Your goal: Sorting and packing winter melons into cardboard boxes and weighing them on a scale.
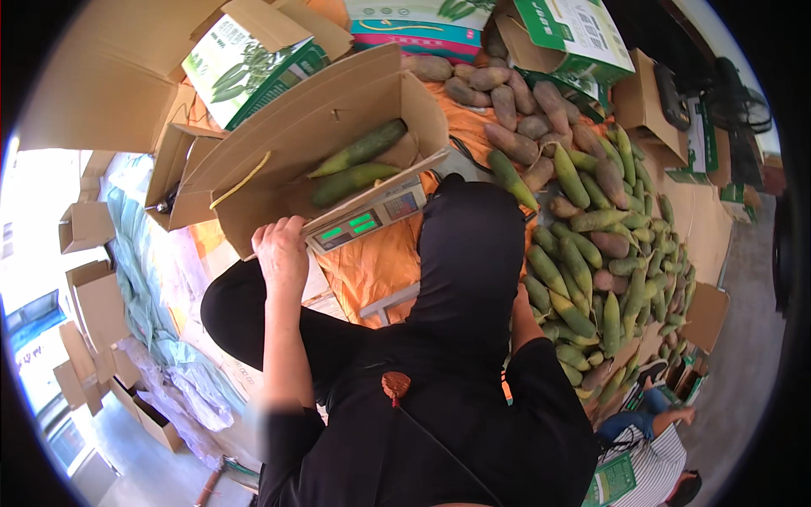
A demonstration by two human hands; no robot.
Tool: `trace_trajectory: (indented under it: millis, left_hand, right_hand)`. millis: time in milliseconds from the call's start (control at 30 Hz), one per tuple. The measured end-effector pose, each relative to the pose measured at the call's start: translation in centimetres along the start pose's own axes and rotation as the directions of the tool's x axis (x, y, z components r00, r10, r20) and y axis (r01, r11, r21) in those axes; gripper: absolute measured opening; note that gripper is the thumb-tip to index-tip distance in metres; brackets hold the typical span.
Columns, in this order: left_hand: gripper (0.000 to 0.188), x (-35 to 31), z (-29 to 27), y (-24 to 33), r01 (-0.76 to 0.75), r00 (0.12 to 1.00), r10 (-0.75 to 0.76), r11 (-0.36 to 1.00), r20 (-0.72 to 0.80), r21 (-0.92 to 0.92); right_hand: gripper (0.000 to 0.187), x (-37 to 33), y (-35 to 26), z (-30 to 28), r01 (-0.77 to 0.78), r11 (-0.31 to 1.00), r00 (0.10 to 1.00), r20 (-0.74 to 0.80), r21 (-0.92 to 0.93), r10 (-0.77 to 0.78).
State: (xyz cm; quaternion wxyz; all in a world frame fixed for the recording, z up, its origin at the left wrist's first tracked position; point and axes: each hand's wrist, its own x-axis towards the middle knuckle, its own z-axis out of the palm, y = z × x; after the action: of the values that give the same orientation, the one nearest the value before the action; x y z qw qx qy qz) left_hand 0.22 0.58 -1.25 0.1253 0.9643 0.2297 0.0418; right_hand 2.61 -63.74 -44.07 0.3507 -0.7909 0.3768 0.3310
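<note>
**Two in, lots out**

We have two radishes (pixel 361 148) in the box (pixel 291 122) at eleven o'clock; a big pile (pixel 579 266) lies at three. Our left hand (pixel 281 245) holds the box edge; our right hand (pixel 524 316) has hidden fingers, so we can't tell.

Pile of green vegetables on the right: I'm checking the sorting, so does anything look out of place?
Yes, perhaps: a few reddish-brown vegetables lie among the mostly green pile. Their colour breaks the pattern; whether that's deliberate, I can't tell.
</note>
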Motion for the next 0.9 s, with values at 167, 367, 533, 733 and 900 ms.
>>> trace_trajectory:
  millis: [167, 367, 533, 733, 900]
  left_hand:
    - [0.012, -0.7, -1.8, -0.9, 0.04, 0.999, -0.038, 0.997, -0.03, 0.067]
    - [0.01, -1.2, -2.3, -0.9, 0.065, 0.997, -0.062, 0.993, -0.037, 0.094]
    - [0.014, -0.7, -1.8, -0.4, 0.044, 0.997, -0.043, 0.999, -0.057, 0.031]
    - [0.016, -1.0, -1.9, -0.5, 0.046, 0.997, -0.043, 0.997, -0.061, 0.056]
    - [0.016, -1.0, -1.9, -0.5, 0.046, 0.997, -0.042, 0.997, -0.062, 0.06]
  right_hand:
    - [0.063, -0.6, -7.4, 4.2, 0.157, 0.978, 0.97, 0.162, 0.141, -0.179]
    - [0.065, -16.2, -24.9, 1.7, 0.386, 0.899, 0.892, 0.166, 0.207, -0.421]
    - [0.068, -30.1, -39.1, -2.2, 0.807, 0.565, 0.565, 0.057, 0.17, -0.823]
    - [0.072, -39.3, -50.2, -2.7, 0.972, 0.179, 0.16, 0.126, 0.154, -0.979]
    - [0.066, -47.3, -55.3, -0.2, 0.992, -0.112, -0.09, 0.291, -0.06, -0.953]
